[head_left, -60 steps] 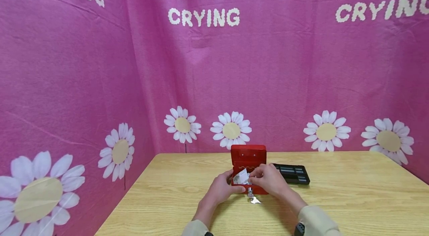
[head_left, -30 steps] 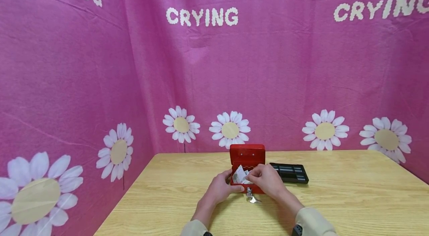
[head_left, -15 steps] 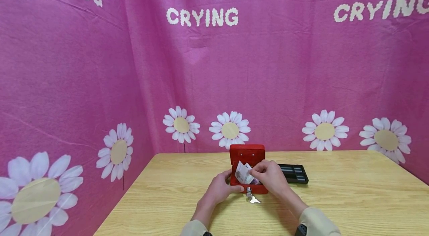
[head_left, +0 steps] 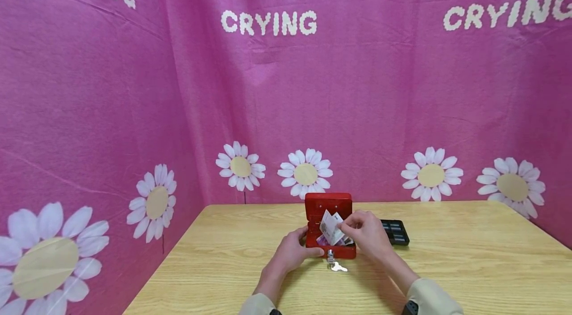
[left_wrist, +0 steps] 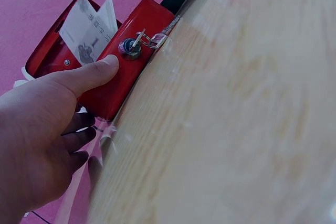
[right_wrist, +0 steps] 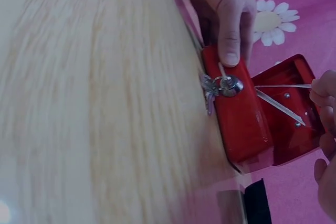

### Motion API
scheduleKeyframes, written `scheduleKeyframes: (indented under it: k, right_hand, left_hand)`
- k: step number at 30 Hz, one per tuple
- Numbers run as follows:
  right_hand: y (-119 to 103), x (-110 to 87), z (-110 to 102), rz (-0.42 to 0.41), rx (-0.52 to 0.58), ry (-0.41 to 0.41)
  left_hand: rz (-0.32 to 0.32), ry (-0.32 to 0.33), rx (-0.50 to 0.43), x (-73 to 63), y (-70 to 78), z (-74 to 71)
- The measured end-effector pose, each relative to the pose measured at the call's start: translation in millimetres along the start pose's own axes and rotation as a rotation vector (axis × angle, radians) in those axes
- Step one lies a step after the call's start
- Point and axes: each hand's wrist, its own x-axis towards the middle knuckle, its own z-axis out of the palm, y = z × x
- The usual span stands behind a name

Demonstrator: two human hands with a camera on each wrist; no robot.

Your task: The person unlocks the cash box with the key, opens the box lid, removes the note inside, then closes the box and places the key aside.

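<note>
A small red cash box [head_left: 344, 252] stands on the table with its lid [head_left: 328, 202] raised. My left hand [head_left: 291, 250] grips its left end, the thumb [left_wrist: 100, 74] pressed on the front beside the lock [left_wrist: 129, 49]. My right hand [head_left: 370, 236] pinches the upper edge of a pale folded banknote [head_left: 329, 228], which stands upright, its lower part inside the box. Purple banknotes [head_left: 321, 240] lie beneath it in the box. A ring of keys [head_left: 338, 267] hangs from the front lock. In the right wrist view the folded banknote [right_wrist: 281, 107] shows edge-on.
A black compartment tray [head_left: 396, 232] lies right of the box, partly hidden behind my right hand. The light wooden table [head_left: 232, 235] extends to both sides. A pink curtain [head_left: 357, 106] with daisies hangs behind and on the left.
My right hand has risen and moved slightly right, drawing the pale banknote partway up out of the box; purple notes now show beneath. My left hand has stayed on the box.
</note>
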Motion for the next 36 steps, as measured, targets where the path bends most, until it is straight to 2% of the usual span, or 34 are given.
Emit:
scheduleKeyframes:
  k: [12, 17, 29, 36]
  right_hand:
    - [-1, -4.1, -11, 0.047, 0.025, 0.046]
    - [0, -5.8, -19, 0.053, 0.034, 0.047]
    - [10, -11.4, -31, 0.017, 0.005, 0.094]
    - [16, -15.7, -40, -0.018, 0.011, 0.087]
  left_hand:
    - [0.036, -0.012, -0.034, -0.8, 0.7, 0.4]
    - [0.033, -0.011, -0.048, -0.9, 0.3, 0.2]
    - [0.026, -0.005, -0.026, -0.5, 0.3, 0.4]
    - [0.023, -0.001, -0.027, -0.3, 0.9, 0.2]
